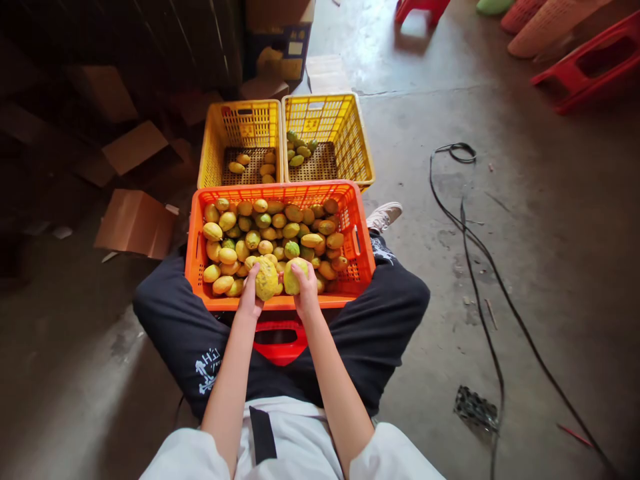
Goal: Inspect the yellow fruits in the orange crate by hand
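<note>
An orange crate (196, 257) full of yellow-green fruits sits in front of my knees. My left hand (249, 293) is closed around a large yellow fruit (267, 279) over the crate's near edge. My right hand (306, 287) grips a smaller yellow-green fruit (292, 276) beside it. Beyond the orange crate stand two yellow crates side by side: the left yellow crate (215, 137) holds several yellowish fruits, the right yellow crate (357, 140) holds several greener ones.
I sit on a red stool (277, 343) on a concrete floor. Cardboard boxes (135, 223) lie at the left. Black cables (470, 240) run across the floor on the right. Red stools (585, 63) and baskets stand at the far right.
</note>
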Available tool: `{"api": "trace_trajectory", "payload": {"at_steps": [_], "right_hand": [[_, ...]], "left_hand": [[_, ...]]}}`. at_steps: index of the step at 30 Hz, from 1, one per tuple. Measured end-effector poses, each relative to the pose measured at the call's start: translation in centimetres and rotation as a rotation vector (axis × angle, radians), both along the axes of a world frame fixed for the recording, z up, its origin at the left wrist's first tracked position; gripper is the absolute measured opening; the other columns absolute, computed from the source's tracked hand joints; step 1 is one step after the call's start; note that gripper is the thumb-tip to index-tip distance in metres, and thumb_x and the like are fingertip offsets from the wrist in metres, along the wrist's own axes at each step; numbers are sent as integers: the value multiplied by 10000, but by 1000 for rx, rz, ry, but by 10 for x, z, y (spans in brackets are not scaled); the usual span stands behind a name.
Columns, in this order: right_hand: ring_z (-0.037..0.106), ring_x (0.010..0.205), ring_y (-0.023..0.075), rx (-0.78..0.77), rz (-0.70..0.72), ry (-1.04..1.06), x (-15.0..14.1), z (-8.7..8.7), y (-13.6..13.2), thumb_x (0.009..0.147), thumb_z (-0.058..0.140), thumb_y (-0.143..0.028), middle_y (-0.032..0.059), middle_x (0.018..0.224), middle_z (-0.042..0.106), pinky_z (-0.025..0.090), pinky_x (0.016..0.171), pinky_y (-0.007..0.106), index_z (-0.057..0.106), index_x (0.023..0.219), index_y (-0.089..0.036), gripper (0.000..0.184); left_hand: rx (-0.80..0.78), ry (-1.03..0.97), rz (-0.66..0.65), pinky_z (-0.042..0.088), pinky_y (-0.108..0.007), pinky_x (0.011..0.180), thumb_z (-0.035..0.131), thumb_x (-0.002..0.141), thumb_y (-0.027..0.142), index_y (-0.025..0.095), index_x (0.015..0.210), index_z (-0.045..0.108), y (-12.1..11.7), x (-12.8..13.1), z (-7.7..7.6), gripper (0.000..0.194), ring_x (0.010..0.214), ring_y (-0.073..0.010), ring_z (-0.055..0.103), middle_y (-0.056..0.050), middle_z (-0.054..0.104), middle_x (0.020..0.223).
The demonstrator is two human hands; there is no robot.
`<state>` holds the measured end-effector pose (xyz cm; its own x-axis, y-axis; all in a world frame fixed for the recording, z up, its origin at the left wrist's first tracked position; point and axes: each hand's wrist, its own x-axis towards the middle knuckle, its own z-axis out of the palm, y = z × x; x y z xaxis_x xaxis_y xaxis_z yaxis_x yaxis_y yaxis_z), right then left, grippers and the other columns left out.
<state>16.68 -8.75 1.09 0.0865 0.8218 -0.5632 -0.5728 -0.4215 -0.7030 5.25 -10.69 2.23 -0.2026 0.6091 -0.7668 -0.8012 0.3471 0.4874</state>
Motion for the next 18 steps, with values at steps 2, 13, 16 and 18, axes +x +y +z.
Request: {"api": "trace_trajectory", "payload": {"at_steps": [2, 13, 16, 18], "right_hand": [[766, 745, 231, -21, 0, -14, 3, -3, 1, 613, 952, -566, -31, 816, 715, 633, 679, 357, 652, 1054, -257, 616], [781, 813, 247, -61, 6, 3, 5, -1, 2, 684, 871, -700, 1, 804, 777, 645, 703, 346, 653, 920, -248, 554], [798, 805, 264, -105, 9, 23, 0, 0, 3, 677, 871, -751, -1, 743, 761, 652, 656, 350, 635, 885, -251, 591], [804, 785, 262, -134, -3, 33, 0, 0, 4, 687, 858, -772, -5, 720, 751, 658, 639, 348, 654, 882, -247, 595]], "left_hand": [[1, -7, -13, 699, -472, 982, 848, 876, 471, 173, 1039, 749, 1, 0, 1, 354, 1139, -361, 828, -135, 846, 1004], [7, 77, -43, 666, -455, 1037, 980, 728, 434, 180, 1019, 761, -3, 0, 6, 444, 1181, -357, 808, -112, 842, 971], [-7, 38, -17, 691, -450, 963, 929, 762, 479, 194, 985, 746, -1, 1, 9, 405, 1102, -343, 822, -87, 829, 933], [-20, 31, 30, 694, -428, 944, 903, 782, 471, 210, 996, 744, 0, 2, 12, 373, 1096, -334, 822, -76, 832, 952]]}}
